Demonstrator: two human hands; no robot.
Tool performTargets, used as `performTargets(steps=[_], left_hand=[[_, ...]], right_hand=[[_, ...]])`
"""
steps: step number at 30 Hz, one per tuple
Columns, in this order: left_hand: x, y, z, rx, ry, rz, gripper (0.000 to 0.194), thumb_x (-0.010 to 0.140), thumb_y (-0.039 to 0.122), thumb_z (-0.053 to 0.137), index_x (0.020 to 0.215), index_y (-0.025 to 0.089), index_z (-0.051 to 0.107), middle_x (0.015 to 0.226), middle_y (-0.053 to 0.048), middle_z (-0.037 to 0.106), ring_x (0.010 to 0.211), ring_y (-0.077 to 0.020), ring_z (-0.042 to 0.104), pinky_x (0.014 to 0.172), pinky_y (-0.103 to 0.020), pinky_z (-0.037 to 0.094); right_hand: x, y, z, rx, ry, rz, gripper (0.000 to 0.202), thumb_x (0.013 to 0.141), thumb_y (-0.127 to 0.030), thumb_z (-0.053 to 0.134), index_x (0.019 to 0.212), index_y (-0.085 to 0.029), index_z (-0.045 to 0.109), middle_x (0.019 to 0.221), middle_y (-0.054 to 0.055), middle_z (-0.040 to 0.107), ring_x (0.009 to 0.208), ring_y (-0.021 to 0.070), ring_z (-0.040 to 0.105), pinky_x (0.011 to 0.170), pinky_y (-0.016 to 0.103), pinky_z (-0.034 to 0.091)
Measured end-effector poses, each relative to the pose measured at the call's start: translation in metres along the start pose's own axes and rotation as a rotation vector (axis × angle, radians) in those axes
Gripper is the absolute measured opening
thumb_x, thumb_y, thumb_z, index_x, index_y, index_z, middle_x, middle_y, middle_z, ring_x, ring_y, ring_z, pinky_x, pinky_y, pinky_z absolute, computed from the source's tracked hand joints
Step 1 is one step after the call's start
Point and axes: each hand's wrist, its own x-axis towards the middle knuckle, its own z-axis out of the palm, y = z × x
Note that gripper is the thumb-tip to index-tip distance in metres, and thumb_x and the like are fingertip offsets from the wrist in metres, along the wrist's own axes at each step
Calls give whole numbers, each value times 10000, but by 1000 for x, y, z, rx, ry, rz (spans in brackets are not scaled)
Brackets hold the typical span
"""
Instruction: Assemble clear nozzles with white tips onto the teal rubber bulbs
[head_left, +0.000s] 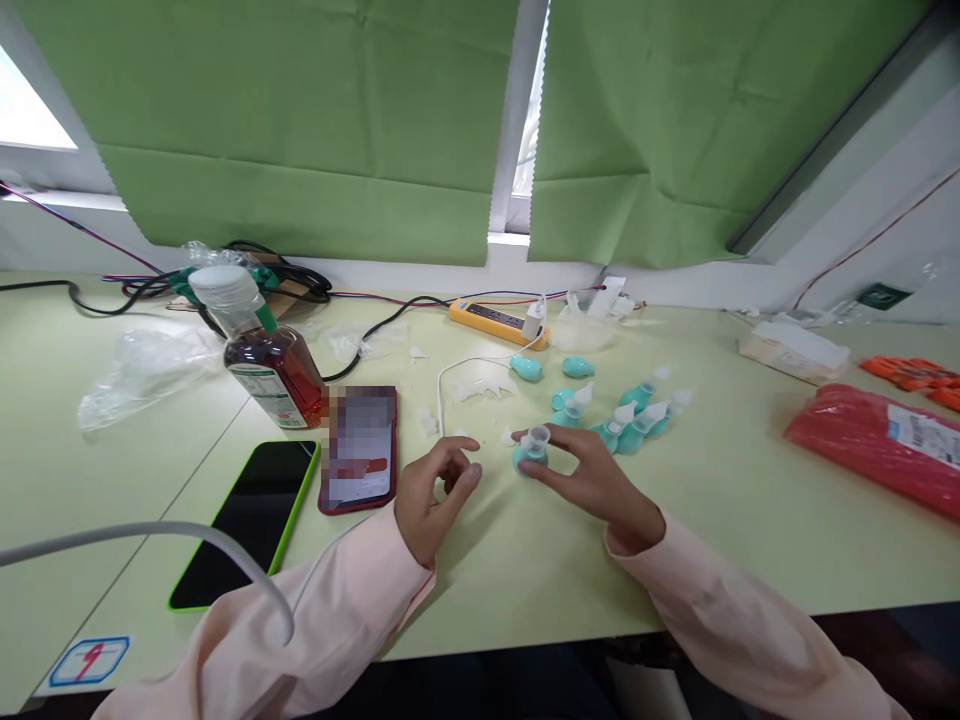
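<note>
My right hand [581,470] grips a small teal squeeze bulb [531,456] between thumb and fingers. The bulb stands upright on the table, a translucent white collar around its top opening. Left of it, my left hand [439,490] holds nothing; its index finger and thumb are apart and the other fingers curl inward. Beyond my right hand stand several teal bulbs with white pointed tips [634,428]. Farther back lie two teal bulbs without tips, one on the left [526,369] and one on the right [578,367]. A small white piece [508,437] lies beside the held bulb.
Two phones, one green-edged [251,520] and one red-cased [358,450], lie left of my hands. A bottle of dark liquid [274,370] stands behind them. A yellow power strip [495,325] with a white cable is at the back; a red plastic-wrapped package [855,435] lies right.
</note>
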Motion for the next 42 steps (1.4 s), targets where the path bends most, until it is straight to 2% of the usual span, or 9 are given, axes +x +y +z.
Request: performTargets(steps=[6, 12, 16, 22, 28, 33, 35, 37, 42], left_hand=[[7, -16, 5, 647, -25, 214, 256, 769, 168, 406, 1007, 171, 500, 977, -81, 528, 900, -205, 444, 741, -348, 408], [16, -23, 0, 1020, -10, 242, 280, 752, 168, 437, 1018, 154, 523, 1091, -102, 514, 952, -274, 400, 726, -401, 413], [23, -21, -1, 1104, 21, 198, 321, 754, 225, 454, 1057, 136, 509, 1147, -127, 475, 985, -311, 377, 773, -443, 370], [31, -26, 32, 1060, -170, 331, 371, 803, 219, 387, 1174, 236, 391, 1266, -52, 387, 1106, -282, 328, 880, -483, 262], [40, -25, 46, 1052, -329, 337, 305, 786, 74, 347, 1016, 195, 506, 987, -115, 579, 1025, -258, 434, 808, -508, 279], [39, -15, 37, 762, -237, 203, 151, 759, 133, 431, 727, 154, 576, 683, -78, 625, 831, -240, 531, 748, -493, 318], [38, -11, 31, 431, -86, 50, 122, 694, 205, 540, 806, 168, 571, 737, -58, 639, 787, -206, 554, 755, -432, 360], [38, -6, 25, 9, -21, -132, 371, 644, 231, 601, 1000, 171, 514, 794, -55, 654, 776, -181, 579, 714, -346, 419], [34, -4, 21, -555, -115, -463, 316, 562, 266, 680, 831, 111, 629, 847, -86, 666, 771, -198, 607, 688, -306, 470]], right_hand=[[-3, 17, -5, 73, -114, 104, 170, 724, -325, 507, 817, -187, 540, 698, 21, 572, 711, 177, 556, 647, 299, 460], [-6, 19, 2, 100, -136, 129, 170, 697, -313, 531, 809, -188, 557, 726, 30, 570, 725, 190, 532, 663, 317, 430], [-6, 17, 1, 62, -166, 113, 155, 696, -291, 523, 804, -183, 552, 752, 31, 575, 719, 181, 517, 675, 306, 400], [-9, 14, -4, 70, -182, 45, 46, 696, -180, 452, 704, -169, 496, 706, 18, 548, 646, 144, 479, 636, 271, 369], [-14, 13, 1, 277, -242, 108, 96, 619, -97, 383, 620, -162, 452, 585, -7, 481, 520, 101, 401, 506, 224, 318], [-18, 10, 9, 346, -238, 158, 86, 611, -91, 393, 578, -169, 411, 544, -24, 443, 502, 92, 381, 487, 216, 302], [-19, 10, 11, 355, -236, 184, 94, 630, -104, 406, 572, -174, 387, 518, -34, 421, 488, 88, 378, 480, 212, 305], [-20, 10, 13, 334, -244, 200, 112, 661, -127, 412, 566, -176, 379, 502, -38, 420, 477, 85, 380, 479, 210, 308], [-19, 8, 13, 238, -255, 175, 140, 713, -160, 386, 575, -176, 373, 493, -40, 426, 465, 81, 375, 480, 208, 294]])
